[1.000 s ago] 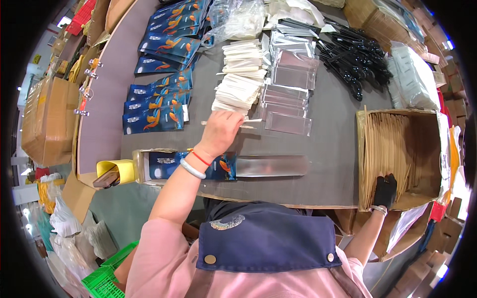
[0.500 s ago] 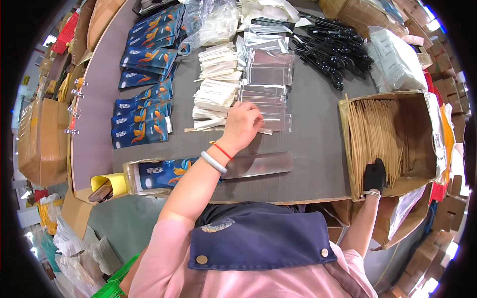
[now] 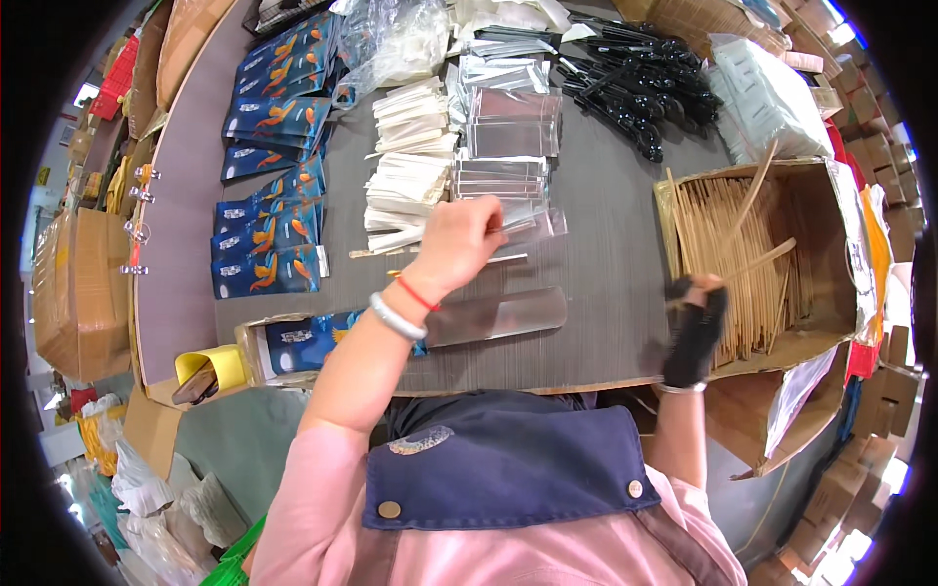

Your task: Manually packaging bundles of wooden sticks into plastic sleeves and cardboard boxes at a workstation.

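Blue printed packets [image 3: 266, 234] sit in rows on the far left of the grey table [image 3: 606, 244], then your left hand [image 3: 457, 242] pinches a clear plastic sleeve [image 3: 532, 227] just beside the white paper stack [image 3: 403, 190], and over right your gloved right hand [image 3: 696, 317] grips wooden sticks [image 3: 757, 230] over the cardboard box [image 3: 831, 220].

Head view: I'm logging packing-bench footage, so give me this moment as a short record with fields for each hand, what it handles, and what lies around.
left hand: bare, closed on a clear plastic sleeve over the grey table
right hand: in a black fingerless glove, gripping wooden chopsticks that stick up out of the cardboard box
near left hand: stacks of clear sleeves, white paper packets
far left: blue printed pouches
far side: black plastic cutlery
front edge: shiny metal chute
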`<action>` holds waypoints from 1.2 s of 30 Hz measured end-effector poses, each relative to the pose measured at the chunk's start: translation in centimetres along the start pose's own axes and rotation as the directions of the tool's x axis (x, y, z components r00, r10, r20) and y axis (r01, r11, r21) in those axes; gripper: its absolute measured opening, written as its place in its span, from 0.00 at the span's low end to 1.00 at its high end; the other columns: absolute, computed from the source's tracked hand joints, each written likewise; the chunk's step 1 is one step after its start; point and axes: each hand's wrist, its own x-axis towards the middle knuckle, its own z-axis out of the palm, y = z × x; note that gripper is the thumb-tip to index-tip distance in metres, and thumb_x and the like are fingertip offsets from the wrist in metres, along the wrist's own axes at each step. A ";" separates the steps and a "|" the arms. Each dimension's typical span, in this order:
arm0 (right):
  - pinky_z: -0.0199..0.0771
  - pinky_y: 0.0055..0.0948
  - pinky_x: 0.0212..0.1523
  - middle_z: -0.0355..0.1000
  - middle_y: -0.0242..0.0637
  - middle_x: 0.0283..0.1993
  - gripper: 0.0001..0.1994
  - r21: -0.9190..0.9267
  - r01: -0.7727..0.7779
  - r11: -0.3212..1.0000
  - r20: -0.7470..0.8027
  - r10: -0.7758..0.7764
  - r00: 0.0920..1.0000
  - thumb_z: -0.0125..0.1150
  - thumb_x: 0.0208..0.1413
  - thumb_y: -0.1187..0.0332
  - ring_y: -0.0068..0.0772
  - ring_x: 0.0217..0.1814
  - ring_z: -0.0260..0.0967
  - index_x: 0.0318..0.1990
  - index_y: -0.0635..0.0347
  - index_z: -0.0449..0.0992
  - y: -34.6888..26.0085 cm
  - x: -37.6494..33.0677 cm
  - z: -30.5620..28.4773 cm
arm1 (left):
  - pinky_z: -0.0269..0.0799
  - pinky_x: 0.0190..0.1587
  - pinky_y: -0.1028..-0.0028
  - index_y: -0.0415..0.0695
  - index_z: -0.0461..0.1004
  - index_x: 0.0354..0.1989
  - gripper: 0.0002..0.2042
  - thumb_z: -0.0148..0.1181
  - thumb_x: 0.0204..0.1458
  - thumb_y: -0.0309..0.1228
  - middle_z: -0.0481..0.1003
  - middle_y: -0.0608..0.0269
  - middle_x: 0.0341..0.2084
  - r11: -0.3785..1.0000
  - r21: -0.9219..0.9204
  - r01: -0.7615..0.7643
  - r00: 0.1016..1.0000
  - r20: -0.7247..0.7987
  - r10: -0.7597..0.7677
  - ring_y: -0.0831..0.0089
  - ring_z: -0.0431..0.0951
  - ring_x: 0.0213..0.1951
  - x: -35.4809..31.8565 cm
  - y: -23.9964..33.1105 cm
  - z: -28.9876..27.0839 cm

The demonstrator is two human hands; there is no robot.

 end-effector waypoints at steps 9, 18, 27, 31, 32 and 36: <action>0.67 0.26 0.36 0.69 0.34 0.34 0.08 -0.148 0.210 0.966 0.543 -0.098 0.834 0.52 0.65 0.72 0.25 0.32 0.64 0.47 0.61 0.75 2.5 -1.3 5.5 | 0.66 0.46 0.63 0.47 0.77 0.36 0.19 0.75 0.32 0.32 0.74 0.63 0.39 0.990 0.141 -0.010 1.000 0.015 0.008 0.59 0.72 0.43 -10.6 -0.6 -1.0; 0.73 0.39 0.35 0.72 0.38 0.32 0.15 -0.456 0.701 0.548 0.855 0.051 0.516 0.65 0.52 0.67 0.44 0.35 0.72 0.48 0.44 0.79 0.3 -1.1 7.5 | 0.63 0.58 0.58 0.43 0.73 0.52 0.35 0.77 0.28 0.33 0.70 0.59 0.51 0.988 0.143 0.052 0.999 -0.006 -0.051 0.53 0.66 0.55 -15.5 -2.1 -2.1; 0.75 0.35 0.39 0.73 0.41 0.34 0.05 -0.321 0.315 0.893 0.616 -0.055 0.786 0.67 0.48 0.74 0.41 0.36 0.73 0.34 0.59 0.80 2.9 -3.1 10.0 | 0.63 0.57 0.59 0.43 0.69 0.57 0.40 0.78 0.27 0.32 0.68 0.57 0.52 0.982 0.191 0.007 1.000 -0.009 -0.006 0.53 0.67 0.53 -13.6 -0.7 0.0; 0.75 0.37 0.39 0.72 0.39 0.43 0.19 0.152 0.107 0.983 0.721 -0.185 0.668 0.72 0.45 0.68 0.44 0.41 0.72 0.46 0.57 0.74 0.0 -6.9 15.6 | 0.65 0.54 0.59 0.45 0.69 0.58 0.40 0.77 0.28 0.30 0.68 0.57 0.51 0.988 0.145 -0.058 0.998 0.004 0.058 0.53 0.67 0.52 -12.2 -0.7 0.3; 0.73 0.39 0.43 0.71 0.38 0.46 0.23 0.012 0.319 0.948 0.737 -0.224 0.637 0.74 0.42 0.63 0.45 0.45 0.71 0.47 0.55 0.73 -0.4 -6.2 15.0 | 0.66 0.54 0.59 0.46 0.70 0.57 0.38 0.76 0.28 0.29 0.69 0.57 0.50 0.990 0.115 -0.084 0.996 0.036 0.081 0.53 0.68 0.52 -12.1 -0.9 0.0; 0.60 0.45 0.55 0.70 0.35 0.48 0.34 -0.294 0.707 0.643 0.839 -0.181 0.514 0.75 0.33 0.48 0.43 0.56 0.64 0.50 0.50 0.74 -1.4 -3.6 12.1 | 0.68 0.48 0.61 0.51 0.75 0.47 0.24 0.67 0.35 0.26 0.69 0.57 0.43 0.955 0.234 -0.180 0.970 0.201 0.134 0.55 0.69 0.45 -11.6 -0.1 -1.0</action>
